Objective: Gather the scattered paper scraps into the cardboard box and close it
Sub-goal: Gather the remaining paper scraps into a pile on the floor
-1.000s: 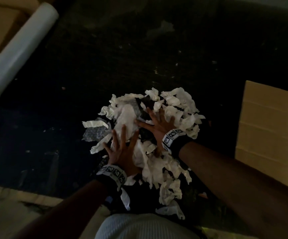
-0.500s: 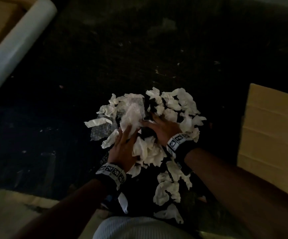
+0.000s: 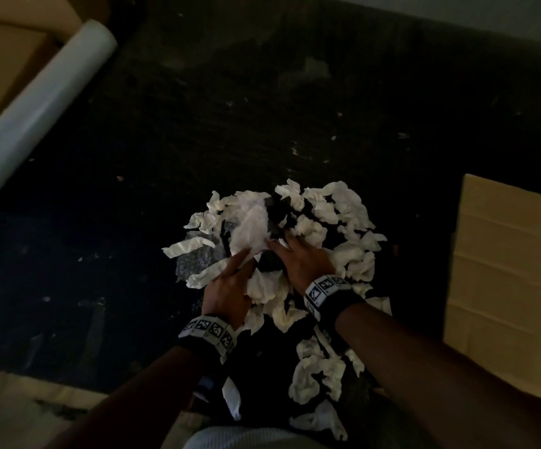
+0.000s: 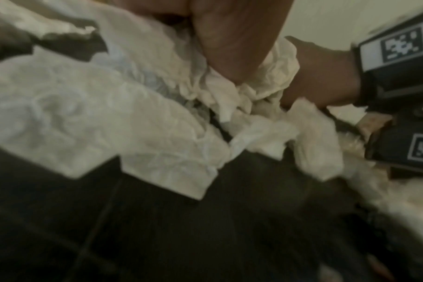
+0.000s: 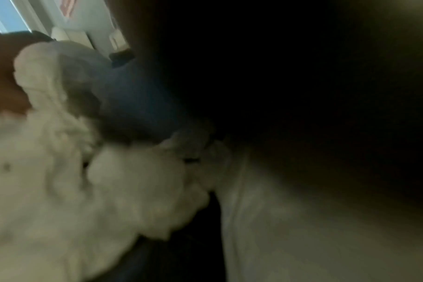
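The left hand is laid on the near-left side of the heap of paper scraps, its fingers pushed into the white pieces; whether they are curled round a bunch cannot be told. The right hand is pressed into the middle of the heap, fingers buried, its grip likewise not readable. The heap lies on a dark floor, with a trail of scraps running back toward the near edge. The cardboard box is seen at the right edge of the floor, apart from the heap. A white roll lies at the far-left corner. The step is judged to be bunching: the 2 hands should be drawn together under the scraps so that a compact load is lifted, and the near trail should be swept in first.
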